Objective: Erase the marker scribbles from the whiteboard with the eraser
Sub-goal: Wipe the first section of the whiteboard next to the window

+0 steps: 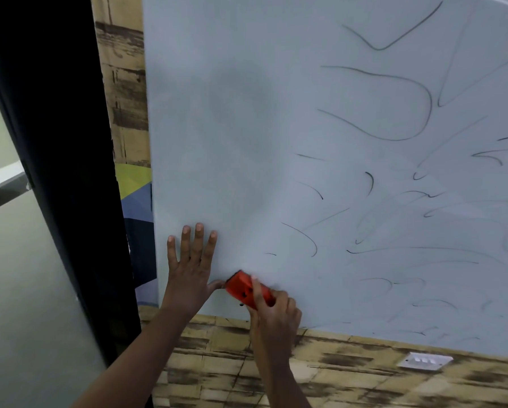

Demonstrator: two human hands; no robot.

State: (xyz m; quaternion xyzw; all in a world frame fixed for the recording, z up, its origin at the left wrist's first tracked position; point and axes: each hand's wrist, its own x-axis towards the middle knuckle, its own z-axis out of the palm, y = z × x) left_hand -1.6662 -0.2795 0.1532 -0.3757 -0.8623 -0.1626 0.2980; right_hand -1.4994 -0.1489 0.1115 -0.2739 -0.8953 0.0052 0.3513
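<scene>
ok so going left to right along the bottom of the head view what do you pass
dark door frame → left hand flat on the whiteboard → red eraser → right hand holding it → marker scribbles → wall switch plate

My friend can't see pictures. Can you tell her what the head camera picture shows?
A person's right hand grips a red block eraser against the lower left of a pale grey whiteboard, while the left hand presses flat beside it. Thin black marker scribbles cover the board's right side; the left side is wiped. A white wall switch sits below.
</scene>
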